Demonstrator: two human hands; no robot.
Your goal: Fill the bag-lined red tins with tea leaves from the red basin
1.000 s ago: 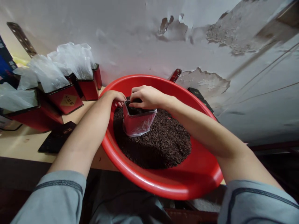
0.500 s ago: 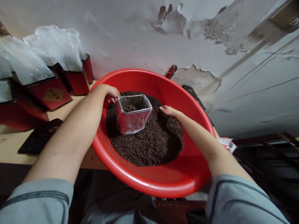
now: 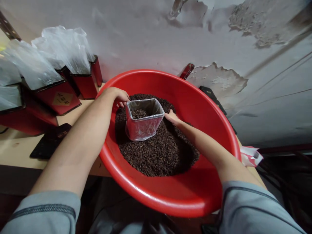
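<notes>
A red tin (image 3: 143, 125) lined with a clear plastic bag stands in dark, dry loose tea leaves (image 3: 156, 156), with more leaves inside it. The leaves lie in a wide red plastic basin (image 3: 170, 195). My left hand (image 3: 121, 97) is closed at the tin's upper left corner, its fingertips partly hidden behind the rim. On the other side, my right hand (image 3: 172, 117) reaches to the tin's upper right corner. Its thumb is at the rim and its fingers are apart; whether it presses on the tin I cannot tell.
Several red tins (image 3: 63, 97) with plastic bags sticking up stand on the wooden table (image 3: 14, 152) at left. A flat black lid (image 3: 50, 141) lies before them. Behind the basin rises a peeling wall (image 3: 141, 35). A white and red packet (image 3: 251, 156) lies at right.
My right hand has come left from over the leaves to the tin's right corner. My left hand stays at the left corner. The whole view has shifted slightly.
</notes>
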